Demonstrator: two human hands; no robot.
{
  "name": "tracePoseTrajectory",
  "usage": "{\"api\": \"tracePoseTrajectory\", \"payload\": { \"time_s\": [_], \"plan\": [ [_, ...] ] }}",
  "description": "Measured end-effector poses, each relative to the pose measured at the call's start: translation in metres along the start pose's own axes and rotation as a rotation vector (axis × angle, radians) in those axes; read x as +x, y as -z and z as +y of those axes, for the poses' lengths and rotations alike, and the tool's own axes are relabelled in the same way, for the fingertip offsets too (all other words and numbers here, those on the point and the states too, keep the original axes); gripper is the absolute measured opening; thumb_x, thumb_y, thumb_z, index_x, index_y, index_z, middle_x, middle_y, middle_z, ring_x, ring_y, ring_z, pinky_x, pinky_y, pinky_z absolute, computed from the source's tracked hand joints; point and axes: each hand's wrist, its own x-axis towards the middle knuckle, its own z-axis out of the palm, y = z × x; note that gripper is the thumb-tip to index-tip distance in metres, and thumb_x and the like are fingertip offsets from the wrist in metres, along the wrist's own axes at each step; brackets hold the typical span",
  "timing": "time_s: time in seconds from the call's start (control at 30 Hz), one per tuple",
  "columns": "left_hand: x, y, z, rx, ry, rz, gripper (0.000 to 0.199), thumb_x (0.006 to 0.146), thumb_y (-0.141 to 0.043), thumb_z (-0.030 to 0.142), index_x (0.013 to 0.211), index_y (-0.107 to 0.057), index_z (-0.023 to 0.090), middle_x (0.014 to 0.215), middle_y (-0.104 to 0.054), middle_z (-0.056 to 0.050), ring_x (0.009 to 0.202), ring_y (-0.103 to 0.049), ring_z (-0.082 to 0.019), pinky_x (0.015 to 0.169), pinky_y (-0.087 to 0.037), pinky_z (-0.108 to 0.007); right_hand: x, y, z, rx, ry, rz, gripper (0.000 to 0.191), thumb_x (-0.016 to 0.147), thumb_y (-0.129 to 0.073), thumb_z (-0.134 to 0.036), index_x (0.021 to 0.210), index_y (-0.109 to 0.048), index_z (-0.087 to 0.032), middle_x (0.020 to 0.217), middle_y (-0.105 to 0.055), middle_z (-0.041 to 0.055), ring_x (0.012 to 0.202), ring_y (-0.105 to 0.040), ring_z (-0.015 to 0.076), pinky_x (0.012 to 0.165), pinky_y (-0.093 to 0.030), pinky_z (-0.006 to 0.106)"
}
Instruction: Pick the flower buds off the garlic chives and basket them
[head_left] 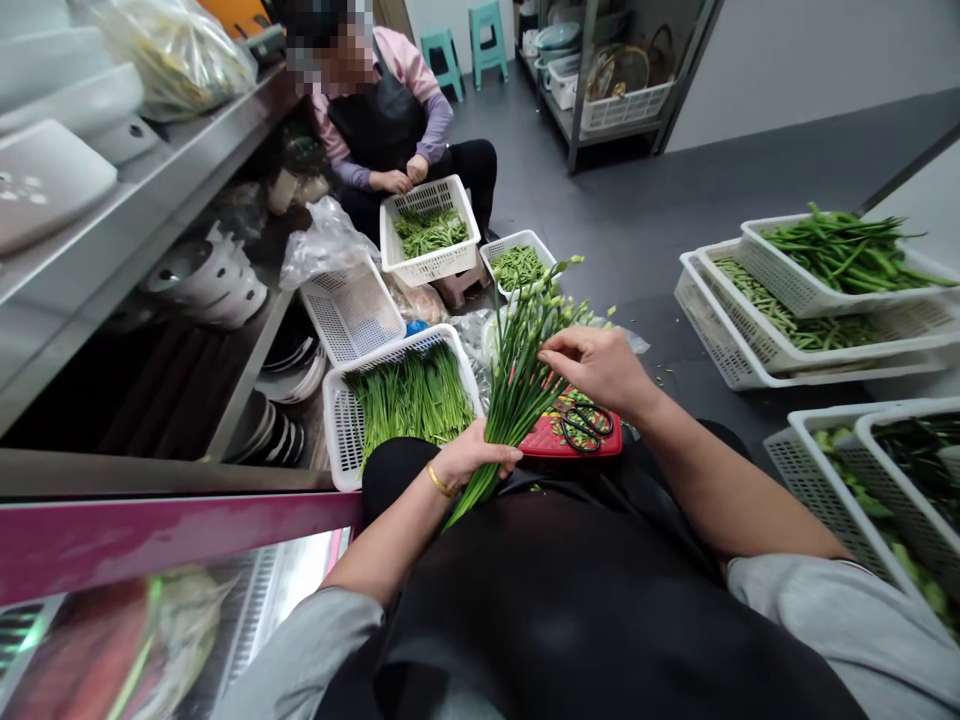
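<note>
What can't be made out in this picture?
All in the head view:
Left hand: some fingers, hidden behind stems.
Right hand: whether it pinches a stem, too small to tell.
Co-worker's hands: what they hold, if anything, too small.
Dark greens: their full extent, cut off by right edge.

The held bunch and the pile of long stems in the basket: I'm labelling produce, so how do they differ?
The left hand grips the bunch; the pile sits in a white basket. The bunch is smaller, the pile larger. Both are long, thin green stems.

Turquoise stools [487, 16] near metal rack [616, 138]
</note>
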Motion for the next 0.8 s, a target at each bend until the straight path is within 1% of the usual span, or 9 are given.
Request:
{"api": "tracePoseTrajectory", "payload": {
  "time_s": [0.03,0.1,0.17,0.27,0.37,0.47,0.6,0.7,0.8],
  "plan": [
    [0.0,0.0,0.0,0.002,0.004,-0.002,0.041,0.051,-0.084,0.036,0.073,-0.058,0.011,0.048,-0.056,0.002,0.04,-0.049,-0.009,0.041,-0.038,-0.022,0.001,0.001,0.0,0.016,-0.021,-0.022,0.015,0.083,-0.061,-0.026,0.074,-0.07,-0.017,0.068,-0.068,0.0024,0.058,-0.056,0.012,0.06,-0.041,0.026],
    [0.0,-0.001,0.0,0.005,0.006,-0.01,0.04,0.051,-0.084,0.036,0.068,-0.056,0.012,0.047,-0.056,0.001,0.04,-0.049,-0.009,0.041,-0.039,-0.022,0.003,0.002,0.0,0.026,-0.067,-0.042,0.012,0.08,-0.065,-0.028,0.08,-0.071,-0.017,0.061,-0.064,0.0003,0.054,-0.053,0.0113,0.057,-0.039,0.025],
    [0.001,-0.001,-0.001,0.009,0.011,-0.016,0.04,0.05,-0.084,0.036,0.064,-0.055,0.013,0.047,-0.056,0.001,0.04,-0.049,-0.009,0.041,-0.039,-0.022,0.002,0.002,-0.001,0.011,-0.096,-0.048,0.015,0.078,-0.068,-0.03,0.086,-0.071,-0.017,0.058,-0.062,-0.0009,0.052,-0.05,0.011,0.056,-0.037,0.025],
    [0.002,0.0,-0.002,0.002,0.027,-0.032,0.041,0.049,-0.085,0.037,0.062,-0.055,0.012,0.047,-0.058,0.0,0.041,-0.051,-0.009,0.042,-0.041,-0.022,0.0,0.001,0.0,-0.001,-0.088,-0.062,0.012,0.08,-0.066,-0.028,0.075,-0.07,-0.018,0.059,-0.063,-0.0001,0.052,-0.051,0.0107,0.054,-0.036,0.025],
    [0.001,0.003,-0.004,-0.029,0.038,-0.043,0.044,0.048,-0.087,0.038,0.069,-0.059,0.011,0.051,-0.061,-0.002,0.042,-0.054,-0.011,0.042,-0.042,-0.022,-0.001,0.002,0.006,0.041,-0.065,-0.072,0.018,0.081,-0.063,-0.027,0.067,-0.069,-0.018,0.063,-0.066,0.0008,0.055,-0.053,0.0106,0.056,-0.037,0.024],
    [0.0,0.007,-0.008,-0.046,0.031,-0.057,0.046,0.049,-0.086,0.039,0.074,-0.061,0.01,0.054,-0.064,-0.003,0.042,-0.055,-0.011,0.042,-0.042,-0.021,-0.002,0.007,0.012,0.086,-0.053,-0.099,0.016,0.081,-0.063,-0.028,0.073,-0.072,-0.018,0.068,-0.07,0.0017,0.058,-0.056,0.0109,0.058,-0.039,0.024],
    [0.002,0.009,-0.011,-0.049,0.019,-0.064,0.043,0.052,-0.085,0.039,0.071,-0.062,0.009,0.054,-0.064,-0.004,0.042,-0.055,-0.011,0.041,-0.041,-0.022,-0.006,0.009,0.013,0.123,-0.035,-0.181,0.018,0.08,-0.066,-0.032,0.086,-0.076,-0.018,0.071,-0.072,0.0021,0.058,-0.058,0.0111,0.059,-0.041,0.024],
    [0.003,0.009,-0.011,-0.057,0.015,-0.062,0.041,0.052,-0.085,0.039,0.067,-0.062,0.008,0.056,-0.065,-0.006,0.043,-0.057,-0.012,0.043,-0.043,-0.022,-0.01,0.005,0.01,0.124,-0.045,-0.16,0.017,0.079,-0.067,-0.033,0.083,-0.076,-0.019,0.065,-0.068,0.0002,0.055,-0.054,0.0098,0.057,-0.039,0.024],
    [0.001,0.009,-0.009,-0.078,0.016,-0.087,0.042,0.051,-0.085,0.039,0.067,-0.064,0.007,0.06,-0.067,-0.008,0.048,-0.06,-0.014,0.046,-0.046,-0.023,-0.01,0.008,0.008,0.151,-0.086,-0.091,0.017,0.08,-0.066,-0.033,0.076,-0.075,-0.019,0.061,-0.065,-0.0013,0.052,-0.048,0.0087,0.053,-0.036,0.024]
  ]
}}
